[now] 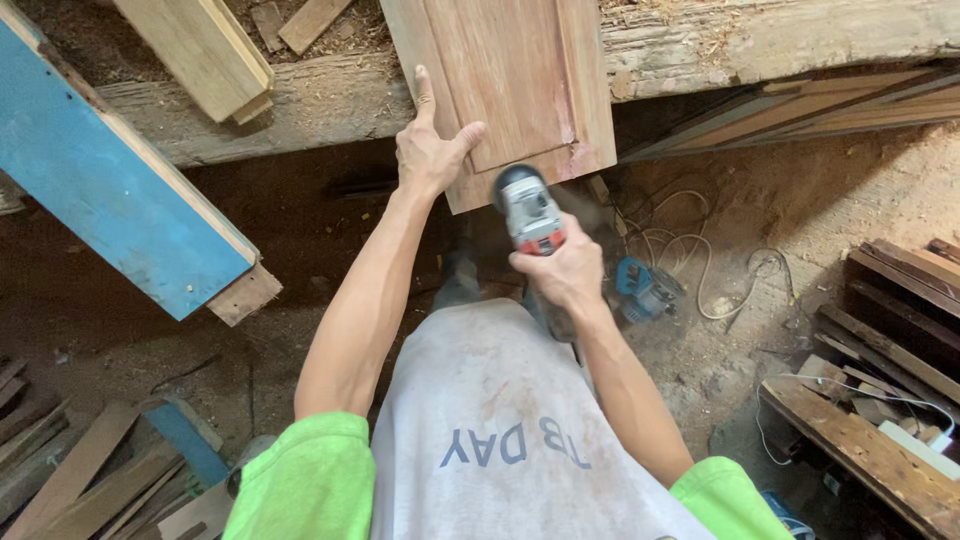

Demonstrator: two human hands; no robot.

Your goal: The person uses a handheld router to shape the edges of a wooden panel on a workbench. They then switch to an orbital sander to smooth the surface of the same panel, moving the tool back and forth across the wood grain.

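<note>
Right hand [565, 270] clamped around the grinder [530, 212], its head at the near edge of the wooden panel [510, 80] just ahead of the grip, panel's long axis running away; left hand [428, 150] flat on it, open.

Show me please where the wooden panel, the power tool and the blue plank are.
wooden panel [520, 70], head view, on its flat raised middle.
power tool [528, 212], head view, on its grey and red body above the right hand [565, 272].
blue plank [110, 185], head view, on its painted face.
</note>
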